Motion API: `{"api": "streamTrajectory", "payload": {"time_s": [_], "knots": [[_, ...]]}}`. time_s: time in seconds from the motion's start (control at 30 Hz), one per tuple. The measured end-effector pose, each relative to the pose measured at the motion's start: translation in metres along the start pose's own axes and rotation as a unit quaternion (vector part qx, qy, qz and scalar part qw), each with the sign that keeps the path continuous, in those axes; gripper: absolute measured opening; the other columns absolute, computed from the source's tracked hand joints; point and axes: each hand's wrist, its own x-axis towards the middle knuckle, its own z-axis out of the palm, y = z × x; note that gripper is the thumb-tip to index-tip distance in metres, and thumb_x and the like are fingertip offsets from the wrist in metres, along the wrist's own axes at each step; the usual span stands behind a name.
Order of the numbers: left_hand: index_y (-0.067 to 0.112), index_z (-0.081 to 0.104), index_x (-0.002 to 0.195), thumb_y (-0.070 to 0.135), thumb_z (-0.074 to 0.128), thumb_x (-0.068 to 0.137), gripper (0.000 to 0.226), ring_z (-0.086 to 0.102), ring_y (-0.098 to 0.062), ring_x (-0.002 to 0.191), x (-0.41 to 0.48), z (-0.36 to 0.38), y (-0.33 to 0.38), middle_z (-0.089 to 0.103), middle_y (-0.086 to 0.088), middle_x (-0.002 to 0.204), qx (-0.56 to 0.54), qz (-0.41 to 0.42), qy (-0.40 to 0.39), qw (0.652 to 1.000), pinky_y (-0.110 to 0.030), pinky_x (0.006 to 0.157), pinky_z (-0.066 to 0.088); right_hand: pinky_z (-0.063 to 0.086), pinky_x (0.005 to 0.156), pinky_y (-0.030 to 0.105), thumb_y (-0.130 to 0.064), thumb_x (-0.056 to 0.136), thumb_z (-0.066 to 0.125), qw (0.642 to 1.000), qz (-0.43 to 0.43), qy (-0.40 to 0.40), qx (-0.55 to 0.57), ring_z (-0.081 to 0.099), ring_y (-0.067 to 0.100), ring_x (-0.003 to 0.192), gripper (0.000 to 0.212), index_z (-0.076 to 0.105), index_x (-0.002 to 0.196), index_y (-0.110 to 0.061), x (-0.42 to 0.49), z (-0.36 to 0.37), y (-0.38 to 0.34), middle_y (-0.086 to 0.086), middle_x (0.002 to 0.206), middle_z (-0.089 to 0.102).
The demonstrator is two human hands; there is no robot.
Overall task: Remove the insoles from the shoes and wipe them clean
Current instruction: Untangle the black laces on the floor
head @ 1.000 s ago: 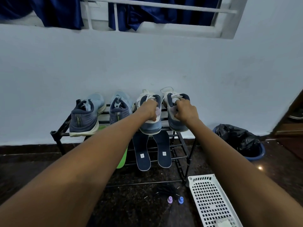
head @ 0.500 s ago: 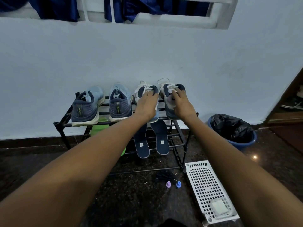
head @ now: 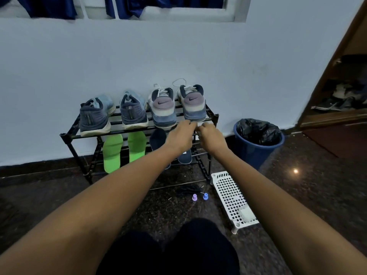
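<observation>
Four shoes racked, both hands off the heels

Nearest in, knees [head: 178, 247] at six o'clock. On the floor at four o'clock lies a white tray [head: 228, 187] with a pale pad [head: 246, 214] in it, likely the wipe. Two small caps [head: 194, 197] and tangled laces [head: 188, 188] sit just beside it.

Now the hands, dead centre. The left hand [head: 179, 135] has fingers loosely stretched, tips at the front bar of the rack [head: 67, 135], gripping nothing I can make out. The right hand [head: 211, 137] is close at its three o'clock with fingers curled in; whether it pinches anything I cannot tell.

Behind them the dark insoles [head: 158, 138] lean on the lower rungs, with the green insoles [head: 113, 153] at their nine o'clock. All four are out of the shoes. At twelve o'clock the white pair [head: 163, 110] and blue pair [head: 95, 118] stand heel-out on the top shelf.

The danger? Those white heels hang over the front bar, right above the knuckles. A hand rising carelessly could tip one down onto the insoles. A wrist brushing the leaning dark insoles could slide them onto the gritty floor and undo any wiping.

What's changed: a second ago both hands gripped the white pair, and half a second ago they lay on its heels. Now the shoes stand free, the hands have dropped below the shelf, and the view has pulled back to show the knees.
</observation>
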Motion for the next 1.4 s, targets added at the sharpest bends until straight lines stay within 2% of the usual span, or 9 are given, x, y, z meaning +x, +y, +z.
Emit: {"api": "streamTrajectory", "payload": {"time_s": [0.23,0.4,0.57,0.77,0.9,1.07,1.2,1.33,1.4], "knots": [[0.01,0.037,0.139,0.004,0.046,0.094,0.046,0.04,-0.027,0.127,0.003,0.104,-0.013,0.043,-0.009,0.136,-0.004,0.025,-0.083,0.996,-0.042,0.089,0.048,0.038,0.089,0.037,-0.004,0.089,0.045,0.994,0.045,-0.102,0.005,0.047,0.031,0.112,0.032,0.051,0.121,-0.002,-0.034,0.104,0.041,0.016,0.123,0.049],[0.01,0.04,0.137,0.005,0.042,0.096,0.042,0.043,-0.027,0.125,0.002,0.191,-0.046,0.045,-0.009,0.133,-0.001,0.011,-0.16,0.987,-0.04,0.093,0.045,0.038,0.087,0.033,-0.008,0.088,0.047,0.975,0.084,-0.203,0.032,0.047,0.029,0.113,0.031,0.052,0.118,-0.002,-0.05,0.195,0.056,0.017,0.122,0.049],[0.011,0.046,0.131,0.01,0.042,0.096,0.036,0.043,-0.027,0.125,-0.014,0.271,-0.089,0.046,-0.01,0.134,-0.01,-0.015,-0.238,0.971,-0.039,0.097,0.039,0.037,0.09,0.034,-0.012,0.087,0.052,0.962,0.095,-0.249,0.057,0.047,0.029,0.115,0.039,0.05,0.124,-0.003,-0.054,0.272,0.054,0.017,0.128,0.047],[0.012,0.048,0.129,0.007,0.041,0.094,0.035,0.045,-0.027,0.124,-0.031,0.328,-0.122,0.045,-0.008,0.135,-0.018,-0.076,-0.267,0.96,-0.039,0.098,0.042,0.037,0.088,0.036,-0.009,0.088,0.05,0.968,0.096,-0.219,0.076,0.048,0.034,0.111,0.031,0.056,0.116,0.002,-0.041,0.325,0.046,0.02,0.122,0.052],[0.01,0.052,0.124,0.005,0.042,0.093,0.033,0.05,-0.029,0.119,-0.033,0.345,-0.127,0.051,-0.01,0.128,-0.063,-0.122,-0.229,0.964,-0.039,0.095,0.045,0.033,0.09,0.033,-0.016,0.094,0.043,0.969,0.089,-0.224,0.046,0.045,0.03,0.116,0.029,0.054,0.119,-0.006,-0.038,0.347,0.043,0.013,0.124,0.051],[0.009,0.055,0.122,0.002,0.044,0.093,0.031,0.052,-0.03,0.116,-0.037,0.355,-0.129,0.054,-0.011,0.126,-0.122,-0.169,-0.191,0.959,-0.038,0.094,0.042,0.03,0.091,0.031,-0.011,0.093,0.039,0.972,0.094,-0.214,0.024,0.045,0.027,0.115,0.028,0.057,0.115,-0.01,-0.042,0.363,0.041,0.01,0.121,0.053],[0.009,0.047,0.135,-0.001,0.049,0.092,0.044,0.043,-0.026,0.128,-0.038,0.358,-0.134,0.045,-0.01,0.139,-0.19,-0.158,-0.156,0.956,-0.034,0.105,0.035,0.032,0.083,0.037,-0.006,0.085,0.052,0.984,0.093,-0.13,0.079,0.056,0.034,0.099,0.018,0.065,0.099,-0.005,-0.039,0.361,0.034,0.016,0.102,0.062],[0.007,0.043,0.14,-0.005,0.059,0.086,0.057,0.036,-0.024,0.136,-0.029,0.357,-0.138,0.042,-0.01,0.145,-0.262,-0.1,-0.125,0.952,-0.028,0.113,0.024,0.045,0.067,0.037,-0.002,0.071,0.062,0.979,0.049,-0.076,0.182,0.062,0.034,0.065,0.009,0.066,0.078,-0.004,-0.036,0.348,0.028,0.015,0.073,0.064],[0.004,0.05,0.134,-0.002,0.063,0.085,0.052,0.045,-0.025,0.129,-0.023,0.355,-0.136,0.051,-0.012,0.137,-0.284,-0.083,-0.116,0.948,-0.028,0.109,0.03,0.048,0.065,0.04,0.0,0.076,0.058,0.967,0.043,-0.072,0.242,0.061,0.036,0.069,0.011,0.067,0.082,0.0,-0.036,0.339,0.026,0.018,0.079,0.062]]}}
